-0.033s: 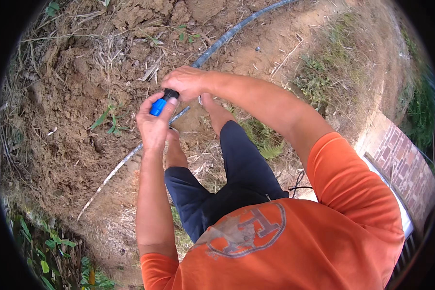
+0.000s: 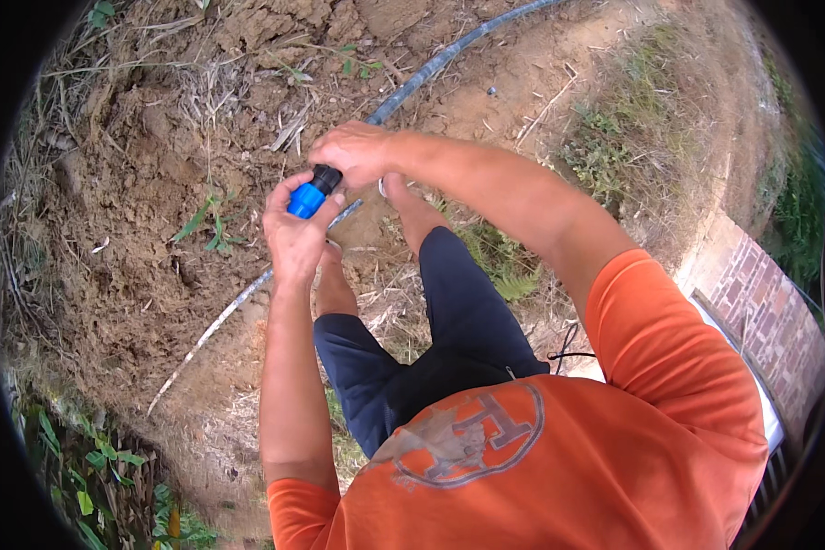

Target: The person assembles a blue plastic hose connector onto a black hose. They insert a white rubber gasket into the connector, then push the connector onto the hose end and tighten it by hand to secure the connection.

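Note:
A blue and black plastic pipe fitting (image 2: 306,201) is between my two hands, in front of my legs. My left hand (image 2: 294,229) is closed on its blue part, with the thumb on the near side and the fingers round the far side. At the fitting's black end, my right hand (image 2: 353,153) has its fingers curled in and closed on it. The right fingertips are hidden from above. A blue-grey pipe (image 2: 440,62) runs from the far right toward my hands and passes out of sight behind the right one.
A thinner, pale, dirt-covered pipe (image 2: 213,328) lies on the ground to the left of my legs. Loose brown soil (image 2: 110,238) slopes on the left. Grass (image 2: 628,119) grows at the right, and a brick-patterned surface (image 2: 765,284) lies beyond it.
The fitting has turned slightly, showing more of its blue part. My left hand has shifted a little to the right with it; the right hand stays nearly in place.

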The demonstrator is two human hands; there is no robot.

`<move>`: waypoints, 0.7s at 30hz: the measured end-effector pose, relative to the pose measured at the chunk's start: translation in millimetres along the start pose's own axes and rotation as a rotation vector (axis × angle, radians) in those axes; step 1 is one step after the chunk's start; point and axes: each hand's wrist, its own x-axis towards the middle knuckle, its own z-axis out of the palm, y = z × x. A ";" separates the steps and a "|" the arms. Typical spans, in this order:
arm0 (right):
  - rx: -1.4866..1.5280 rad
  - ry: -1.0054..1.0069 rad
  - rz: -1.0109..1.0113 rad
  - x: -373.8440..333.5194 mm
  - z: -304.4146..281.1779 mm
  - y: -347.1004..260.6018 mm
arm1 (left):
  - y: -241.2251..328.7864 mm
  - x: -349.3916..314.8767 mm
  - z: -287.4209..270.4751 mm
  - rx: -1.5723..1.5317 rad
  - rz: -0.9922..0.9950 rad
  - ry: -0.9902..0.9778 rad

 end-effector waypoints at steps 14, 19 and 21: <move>-0.011 0.023 -0.029 1.9 9.9 5.9 | -14.9 5.6 2.2 -0.556 -0.446 0.014; -0.001 0.060 -0.040 -4.2 9.3 0.9 | -24.1 -4.3 1.4 -0.048 0.149 -0.046; -0.015 0.039 -0.021 -2.3 7.6 1.9 | -20.8 -2.4 2.0 -0.012 0.099 -0.024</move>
